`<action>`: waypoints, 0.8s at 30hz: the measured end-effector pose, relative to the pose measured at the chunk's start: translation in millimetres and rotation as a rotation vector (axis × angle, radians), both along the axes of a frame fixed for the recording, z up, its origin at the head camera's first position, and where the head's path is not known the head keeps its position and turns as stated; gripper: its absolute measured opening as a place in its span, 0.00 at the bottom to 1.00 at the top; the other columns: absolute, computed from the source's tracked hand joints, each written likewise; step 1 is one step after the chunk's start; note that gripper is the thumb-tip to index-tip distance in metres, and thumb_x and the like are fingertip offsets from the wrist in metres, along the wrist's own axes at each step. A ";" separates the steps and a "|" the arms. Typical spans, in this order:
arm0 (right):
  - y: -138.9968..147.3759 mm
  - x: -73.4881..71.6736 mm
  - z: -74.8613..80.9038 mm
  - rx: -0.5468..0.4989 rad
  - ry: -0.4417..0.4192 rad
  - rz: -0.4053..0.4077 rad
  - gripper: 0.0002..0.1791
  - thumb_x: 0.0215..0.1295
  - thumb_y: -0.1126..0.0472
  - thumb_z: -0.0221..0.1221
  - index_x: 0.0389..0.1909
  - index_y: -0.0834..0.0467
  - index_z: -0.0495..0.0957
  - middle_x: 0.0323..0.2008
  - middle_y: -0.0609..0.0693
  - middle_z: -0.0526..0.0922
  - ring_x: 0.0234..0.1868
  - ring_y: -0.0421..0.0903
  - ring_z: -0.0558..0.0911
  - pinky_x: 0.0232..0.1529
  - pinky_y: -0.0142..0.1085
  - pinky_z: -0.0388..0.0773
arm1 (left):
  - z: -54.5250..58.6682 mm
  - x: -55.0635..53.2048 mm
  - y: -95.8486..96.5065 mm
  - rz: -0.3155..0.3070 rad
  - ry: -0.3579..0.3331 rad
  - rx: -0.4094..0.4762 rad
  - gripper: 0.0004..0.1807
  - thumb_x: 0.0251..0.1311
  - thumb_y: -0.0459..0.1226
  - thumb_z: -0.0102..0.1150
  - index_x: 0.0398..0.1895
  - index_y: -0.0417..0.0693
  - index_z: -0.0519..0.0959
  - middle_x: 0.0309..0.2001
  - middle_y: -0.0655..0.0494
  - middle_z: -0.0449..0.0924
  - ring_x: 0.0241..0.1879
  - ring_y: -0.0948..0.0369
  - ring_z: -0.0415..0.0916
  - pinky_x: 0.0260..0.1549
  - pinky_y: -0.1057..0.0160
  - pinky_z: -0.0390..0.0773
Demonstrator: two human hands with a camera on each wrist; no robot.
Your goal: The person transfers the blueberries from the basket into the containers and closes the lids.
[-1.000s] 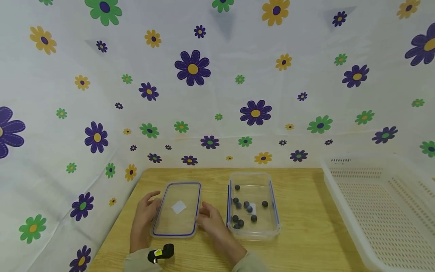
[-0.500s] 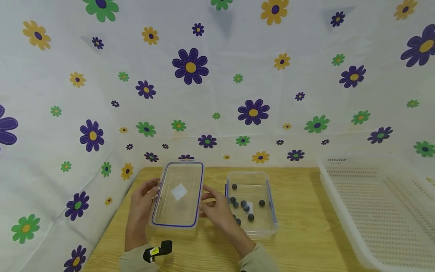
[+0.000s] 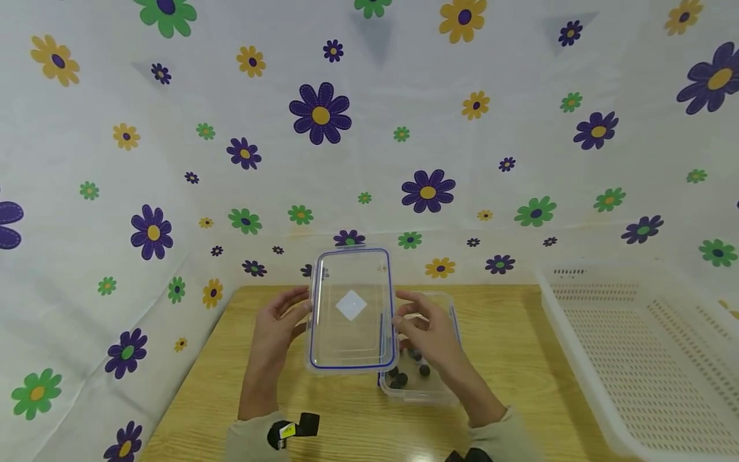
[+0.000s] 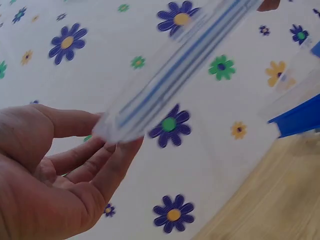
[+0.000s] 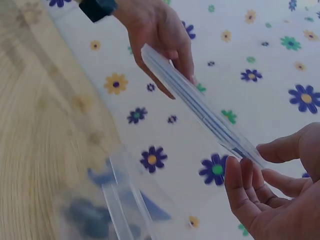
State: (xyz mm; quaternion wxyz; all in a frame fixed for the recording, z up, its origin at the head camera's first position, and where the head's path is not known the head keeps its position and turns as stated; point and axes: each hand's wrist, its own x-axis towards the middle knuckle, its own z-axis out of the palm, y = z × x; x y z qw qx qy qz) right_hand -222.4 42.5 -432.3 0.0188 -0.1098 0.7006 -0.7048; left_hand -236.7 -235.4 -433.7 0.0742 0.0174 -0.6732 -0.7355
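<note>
Raised above the table is a clear plastic lid (image 3: 352, 346) with a blue seal round its edge and a white diamond sticker. My left hand (image 3: 277, 333) pinches its left edge, thumb on one face and fingers on the other, as the left wrist view shows. On the opposite edge my right hand (image 3: 433, 333) pinches it the same way. Behind the lid and right hand, partly hidden, stands a clear food container (image 3: 421, 394) with blue-edged sides. Dark blueberries (image 3: 398, 380) lie loose on its bottom. In the right wrist view the lid (image 5: 200, 110) appears edge-on between both hands.
A white perforated plastic basket (image 3: 583, 378) stands along the right side of the wooden table (image 3: 346, 423). A white sheet with printed flowers (image 3: 427, 192) hangs behind the table and down its left side.
Both hands have taken hold of the lid, lifted it off the table's left side and carried it up and rightward. It now overlaps the container's left part in the head view.
</note>
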 end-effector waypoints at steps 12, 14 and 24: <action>79.1 -6.3 -8.4 0.108 -0.006 -0.089 0.25 0.74 0.60 0.61 0.68 0.65 0.74 0.45 0.60 0.77 0.44 0.48 0.84 0.42 0.39 0.87 | -5.1 -1.9 60.5 -0.261 0.025 -0.170 0.25 0.72 0.30 0.58 0.71 0.47 0.74 0.47 0.43 0.78 0.39 0.56 0.79 0.37 0.53 0.88; 84.4 -6.7 -7.8 0.098 -0.012 -0.106 0.24 0.74 0.61 0.61 0.67 0.66 0.75 0.39 0.57 0.78 0.38 0.45 0.82 0.40 0.38 0.87 | -6.1 -2.4 66.3 -0.279 0.029 -0.178 0.26 0.71 0.29 0.58 0.71 0.46 0.73 0.42 0.44 0.77 0.34 0.57 0.76 0.33 0.55 0.88; 95.1 -1.5 6.0 0.092 0.079 -0.120 0.21 0.77 0.61 0.58 0.64 0.67 0.76 0.25 0.53 0.82 0.28 0.44 0.83 0.39 0.37 0.86 | 11.7 8.8 78.6 -0.232 0.094 -0.181 0.24 0.72 0.28 0.56 0.70 0.46 0.75 0.28 0.47 0.79 0.25 0.59 0.78 0.32 0.59 0.87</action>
